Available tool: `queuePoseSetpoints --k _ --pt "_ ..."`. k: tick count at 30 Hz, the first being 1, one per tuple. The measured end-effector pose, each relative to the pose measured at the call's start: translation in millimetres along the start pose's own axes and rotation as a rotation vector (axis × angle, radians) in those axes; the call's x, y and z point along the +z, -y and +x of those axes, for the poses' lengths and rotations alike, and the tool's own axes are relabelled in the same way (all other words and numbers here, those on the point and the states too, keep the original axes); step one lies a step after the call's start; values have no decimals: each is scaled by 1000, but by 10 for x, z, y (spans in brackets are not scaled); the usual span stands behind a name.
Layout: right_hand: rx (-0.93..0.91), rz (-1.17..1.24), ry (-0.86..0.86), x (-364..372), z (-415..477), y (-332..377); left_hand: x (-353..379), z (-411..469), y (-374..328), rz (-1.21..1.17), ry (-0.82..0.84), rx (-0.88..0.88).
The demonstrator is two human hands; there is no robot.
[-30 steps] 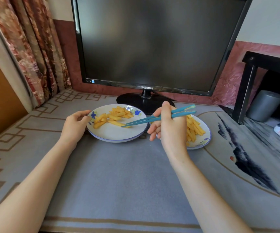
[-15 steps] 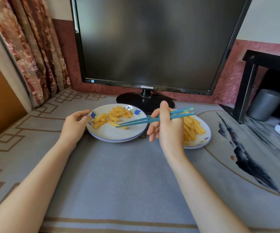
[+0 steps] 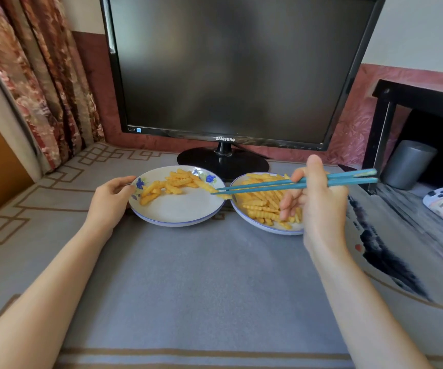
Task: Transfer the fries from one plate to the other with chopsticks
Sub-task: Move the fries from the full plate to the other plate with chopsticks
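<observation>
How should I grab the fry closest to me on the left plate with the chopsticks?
I'd pinch that fry at its middle, one chopstick tip on each long side. It lies flat and slanted, with bare left plate on its near side, so come down from above on the right, where the right hand holds the chopsticks. Its ridged sides should help the tips hold.

Dark monitor point(image 3: 225, 67) — floral curtain point(image 3: 36, 83) left, grey tablecloth point(image 3: 193, 275).

I see through one head-worn camera, looking forward and down, close over the bench point(image 3: 215, 275), with the monitor point(image 3: 228, 62) filling the upper frame.
</observation>
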State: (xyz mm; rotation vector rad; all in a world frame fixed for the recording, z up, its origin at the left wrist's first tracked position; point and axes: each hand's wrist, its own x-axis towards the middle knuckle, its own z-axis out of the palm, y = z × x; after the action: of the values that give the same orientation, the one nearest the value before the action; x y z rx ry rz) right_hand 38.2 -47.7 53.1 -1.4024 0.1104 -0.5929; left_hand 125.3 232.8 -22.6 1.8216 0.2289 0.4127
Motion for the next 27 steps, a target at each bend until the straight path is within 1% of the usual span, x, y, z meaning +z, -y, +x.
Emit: queuePoseSetpoints --k 3,6,13,17,22,27 --pt "-47 22 -50 -274 18 86 -9 -2 -1 5 5 -6" --pt "-79 -11 -114 -533 36 143 -17 0 8 13 15 -9" --pt "-60 -71 -206 -930 55 130 -16 -13 -3 17 17 6" --pt "-56 -87 -217 -1047 52 96 -28 -12 4 14 19 3" --pt "-61 -132 -178 -1109 44 82 -18 -24 -12 15 18 9" --pt "-73 -117 -159 -1082 28 117 -13 -34 -22 17 14 9"
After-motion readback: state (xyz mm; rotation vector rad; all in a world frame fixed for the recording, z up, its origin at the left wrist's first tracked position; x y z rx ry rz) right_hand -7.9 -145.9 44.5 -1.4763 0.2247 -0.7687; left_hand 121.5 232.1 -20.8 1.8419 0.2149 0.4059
